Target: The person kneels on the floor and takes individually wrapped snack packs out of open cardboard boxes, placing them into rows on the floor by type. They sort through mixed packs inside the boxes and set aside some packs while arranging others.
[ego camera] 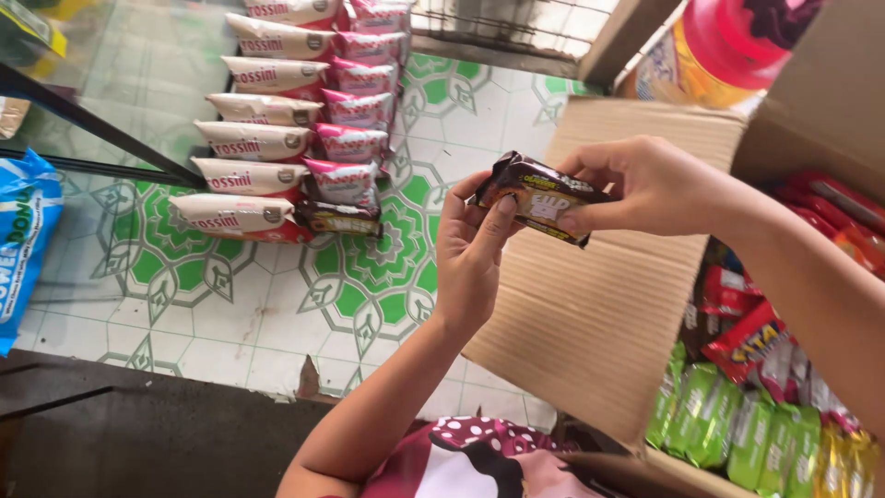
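Note:
A dark brown snack packet (539, 195) is held up in the middle of the view, over the flap of an open cardboard box (590, 314). My left hand (470, 254) grips its left end from below. My right hand (650, 184) pinches its right end from above. Inside the box at the right lie several packets: red ones (747, 337), green ones (710, 415) and yellow ones (843, 461).
Two rows of packets lie on the green-patterned tiled floor (369, 277): cream and red ones (244, 175), pink ones (355, 111), and one dark brown packet (336, 219) at the near end. A blue bag (23, 240) sits at the left. A large pink-lidded jar (728, 46) stands behind the box.

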